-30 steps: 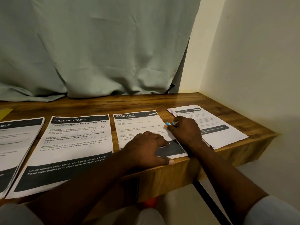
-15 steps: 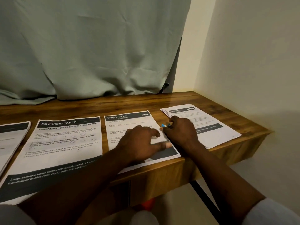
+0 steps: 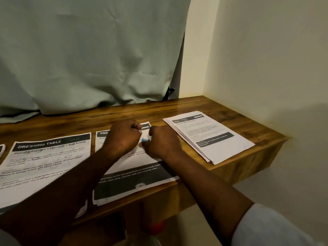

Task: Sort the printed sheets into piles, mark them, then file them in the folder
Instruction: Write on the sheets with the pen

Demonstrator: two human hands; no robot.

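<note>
The kitchen sheet (image 3: pixel 136 176) lies at the near edge of the surface (image 3: pixel 195 105), its bottom overhanging. Above it the right hand (image 3: pixel 162 143) has its grip closed on a blue-tipped marker (image 3: pixel 144 139), likely to mark this sheet. The left hand (image 3: pixel 124 137) is curled just beside the blue end; whether its grip pinches a cap I cannot tell. A pile (image 3: pixel 213 139) sits by the right corner.

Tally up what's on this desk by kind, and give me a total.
Paper piles: 4 (left-edge sliver, DRESSING TABLE pile, 3800 pile, right stack)
Pen: 1, blue-tipped, held by the right hand
Hands: 2, counting the left hand
Total: 7
</note>
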